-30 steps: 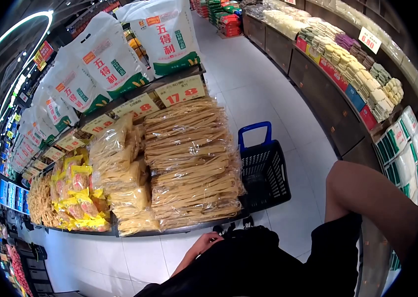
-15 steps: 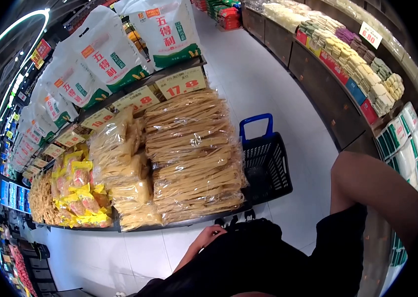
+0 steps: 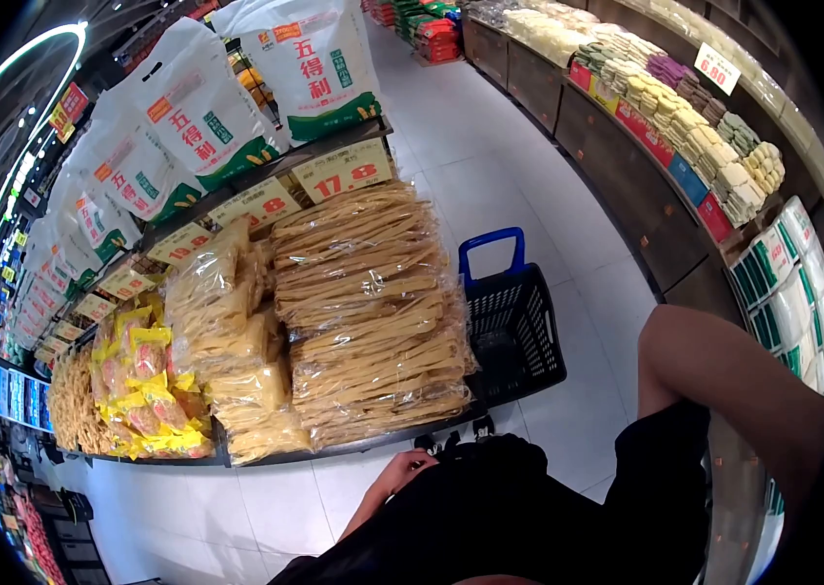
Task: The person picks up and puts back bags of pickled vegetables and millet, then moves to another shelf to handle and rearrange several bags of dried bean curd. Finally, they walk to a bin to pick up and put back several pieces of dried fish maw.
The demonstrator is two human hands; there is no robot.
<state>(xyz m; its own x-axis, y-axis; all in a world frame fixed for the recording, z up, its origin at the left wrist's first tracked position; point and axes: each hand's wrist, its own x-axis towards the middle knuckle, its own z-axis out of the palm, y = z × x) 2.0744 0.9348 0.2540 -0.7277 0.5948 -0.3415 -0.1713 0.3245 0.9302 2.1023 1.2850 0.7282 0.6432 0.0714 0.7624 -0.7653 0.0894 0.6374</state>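
Low in the view, my left hand [image 3: 410, 468] is beside my black clothing, below the front edge of the display. Its fingers are partly hidden by the dark cloth, and I cannot make out whether it holds anything. My bent right arm [image 3: 690, 341] shows at the right, but the hand is out of view. Nearest above my left hand lie clear bags of long, flat tan strips [image 3: 373, 322]. A black shopping basket [image 3: 519, 336] with a raised blue handle stands just right of the display.
White flour bags [image 3: 202, 117] stand behind price signs [image 3: 344, 174]. Yellow-wrapped packets [image 3: 154, 380] lie left of the tan bags. A curved counter [image 3: 617, 185] with stacked bundles runs along the right, near green-and-white packs [image 3: 787, 283]. Pale floor tiles [image 3: 578, 292] run between.
The display, basket and right counter have shifted slightly left in view. My left hand stays low beside the clothing, and my right arm remains bent.
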